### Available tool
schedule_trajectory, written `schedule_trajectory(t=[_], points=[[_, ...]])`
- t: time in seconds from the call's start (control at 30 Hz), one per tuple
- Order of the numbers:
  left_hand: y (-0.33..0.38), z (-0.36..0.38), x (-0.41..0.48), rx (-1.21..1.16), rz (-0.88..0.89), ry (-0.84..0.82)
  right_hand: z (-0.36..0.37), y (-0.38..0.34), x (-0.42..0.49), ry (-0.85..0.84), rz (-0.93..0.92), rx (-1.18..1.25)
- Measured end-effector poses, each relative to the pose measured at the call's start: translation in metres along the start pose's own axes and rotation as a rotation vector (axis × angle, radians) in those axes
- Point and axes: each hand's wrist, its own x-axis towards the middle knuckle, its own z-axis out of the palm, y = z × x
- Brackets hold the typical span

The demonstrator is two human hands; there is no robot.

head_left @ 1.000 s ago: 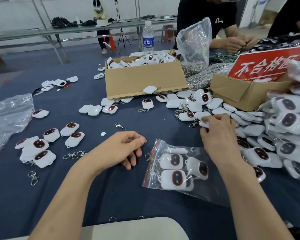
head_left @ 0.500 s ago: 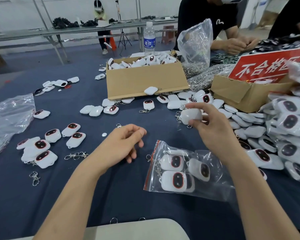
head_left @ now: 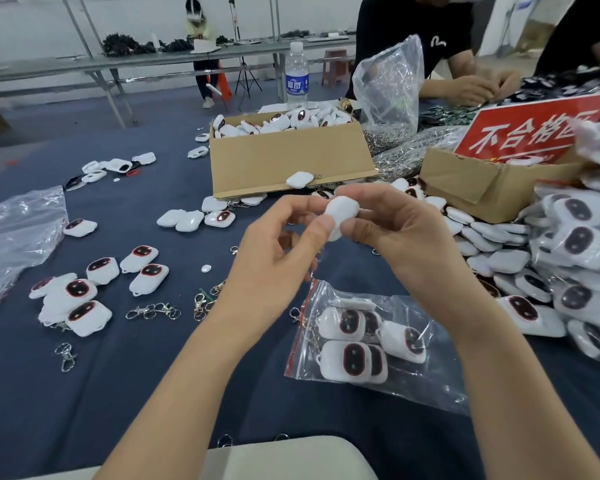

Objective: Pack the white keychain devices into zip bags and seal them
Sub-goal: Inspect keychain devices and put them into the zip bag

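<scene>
Above the blue-clothed table (head_left: pixel 153 393), left hand (head_left: pixel 271 258) and right hand (head_left: pixel 406 244) pinch one white device (head_left: pixel 340 211).

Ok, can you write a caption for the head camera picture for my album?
Left hand and right hand hold one white keychain device near a part-filled zip bag.

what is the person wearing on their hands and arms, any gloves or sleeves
Nothing that shows. The left hand and right hand have no gloves, rings or watch, and the fingers are uncovered. No sleeves reach into view on either arm.
</scene>
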Motion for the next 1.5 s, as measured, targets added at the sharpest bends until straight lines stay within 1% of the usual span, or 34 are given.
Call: schedule_trajectory(t=[0.17, 0.27, 0.4, 0.6, 0.77, 0.87, 1.03, 1.2, 1.5], points=[[-0.001, 0.001, 0.003, -0.081, -0.025, 0.021, 0.004, 0.006, 0.0, -0.017, -0.01, 0.11], [-0.004, -0.002, 0.003, -0.101, -0.056, 0.028, 0.007, 0.008, 0.001, -0.038, 0.027, 0.17], [-0.005, -0.006, 0.004, -0.097, -0.068, 0.028, 0.006, 0.009, 0.0, -0.129, 0.085, 0.282], [-0.008, -0.009, 0.005, -0.052, -0.077, 0.034, 0.008, 0.009, -0.004, -0.148, 0.157, 0.234], [-0.013, -0.007, 0.004, -0.174, -0.125, 0.014, 0.011, 0.013, -0.004, -0.03, 0.226, 0.189], [-0.017, -0.007, 0.002, -0.227, -0.174, 0.008, 0.011, 0.013, -0.005, -0.017, 0.262, 0.177], [-0.024, -0.009, 0.003, -0.131, -0.193, 0.056, 0.014, 0.014, -0.007, -0.052, 0.318, 0.115], [-0.027, -0.008, 0.003, -0.12, -0.203, 0.071, 0.016, 0.016, -0.006, -0.033, 0.32, 0.093], [-0.022, -0.005, 0.002, -0.145, -0.154, 0.025, 0.015, 0.014, -0.006, 0.03, 0.34, 0.102]])
